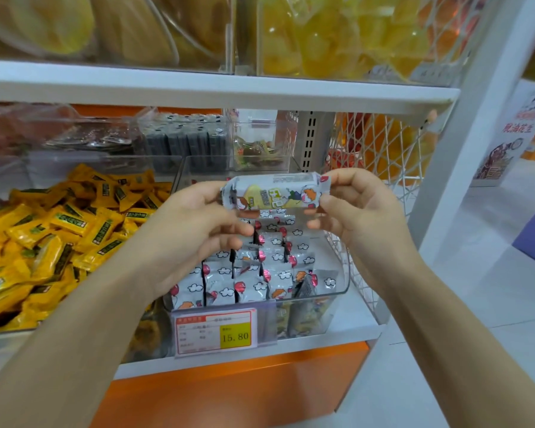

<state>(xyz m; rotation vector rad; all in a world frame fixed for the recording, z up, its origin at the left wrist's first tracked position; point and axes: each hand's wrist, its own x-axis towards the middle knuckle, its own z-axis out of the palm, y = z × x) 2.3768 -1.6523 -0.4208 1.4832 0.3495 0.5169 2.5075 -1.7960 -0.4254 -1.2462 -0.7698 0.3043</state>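
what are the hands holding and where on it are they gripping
A single grey snack packet, held level above the clear bin. The left hand pinches its left end, the right hand its right end.

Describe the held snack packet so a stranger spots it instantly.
On the lower shelf, right of the yellow packets, a clear bin holds grey packets. Above it the left hand and right hand pinch one packet by its ends. It alone is lifted, cartoon front showing.

The white shelf (360, 319) at lower right carries a clear bin (322, 296) of grey packets (278, 273); yellow packets (44, 230) fill the left one
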